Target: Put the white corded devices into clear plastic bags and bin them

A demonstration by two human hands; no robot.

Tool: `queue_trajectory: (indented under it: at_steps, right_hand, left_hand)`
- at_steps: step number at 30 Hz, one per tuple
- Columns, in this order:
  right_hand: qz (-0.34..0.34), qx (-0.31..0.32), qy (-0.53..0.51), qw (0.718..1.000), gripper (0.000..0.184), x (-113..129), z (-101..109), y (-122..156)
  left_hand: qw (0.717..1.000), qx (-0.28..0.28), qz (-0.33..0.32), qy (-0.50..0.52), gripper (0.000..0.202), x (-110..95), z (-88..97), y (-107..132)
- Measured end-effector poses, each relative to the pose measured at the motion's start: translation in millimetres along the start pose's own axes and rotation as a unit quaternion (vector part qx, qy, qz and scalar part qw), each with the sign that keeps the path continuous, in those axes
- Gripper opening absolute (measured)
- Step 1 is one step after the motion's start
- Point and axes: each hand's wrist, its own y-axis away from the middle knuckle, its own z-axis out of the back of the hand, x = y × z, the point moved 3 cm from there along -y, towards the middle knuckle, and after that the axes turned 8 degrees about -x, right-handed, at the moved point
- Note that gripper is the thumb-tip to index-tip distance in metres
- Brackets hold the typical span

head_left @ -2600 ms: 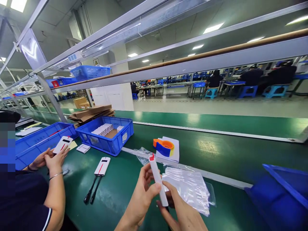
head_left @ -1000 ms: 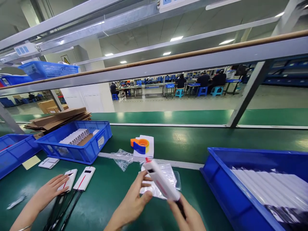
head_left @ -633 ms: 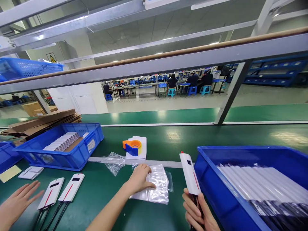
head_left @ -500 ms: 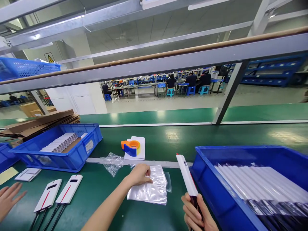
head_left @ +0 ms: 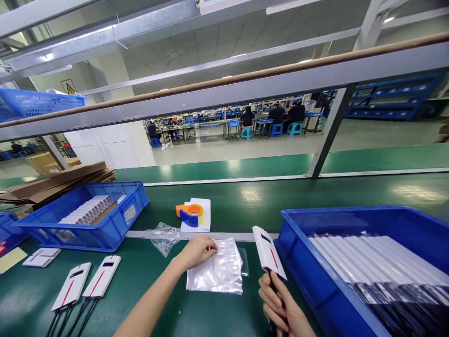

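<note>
The left hand touches the bags; whether it grips one I can't tell. Right of the bags, the right hand clutches a device by its cords.

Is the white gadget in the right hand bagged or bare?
Bare: no plastic film shows over the white gadget above the right hand.

Cords partly hidden by right hand, right bin cropped
</note>
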Motion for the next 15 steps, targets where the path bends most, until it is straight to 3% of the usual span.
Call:
queue_trajectory:
  at_steps: [4,6,15]
  right_hand:
    - [0.104,-0.083,0.216,0.967,0.061,-8.4,9.6,-10.6]
    - [0.123,-0.109,0.259,0.952,0.067,-15.4,14.0,-18.7]
    - [0.051,-0.083,0.284,0.954,0.07,-53.7,5.4,-50.9]
  left_hand:
    - [0.999,-0.025,-0.018,0.01,0.016,-7.6,-0.4,12.8]
    - [0.999,-0.035,-0.016,0.028,0.015,-8.8,-0.2,19.0]
    - [0.984,-0.085,0.045,0.15,0.011,-7.9,-0.2,34.3]
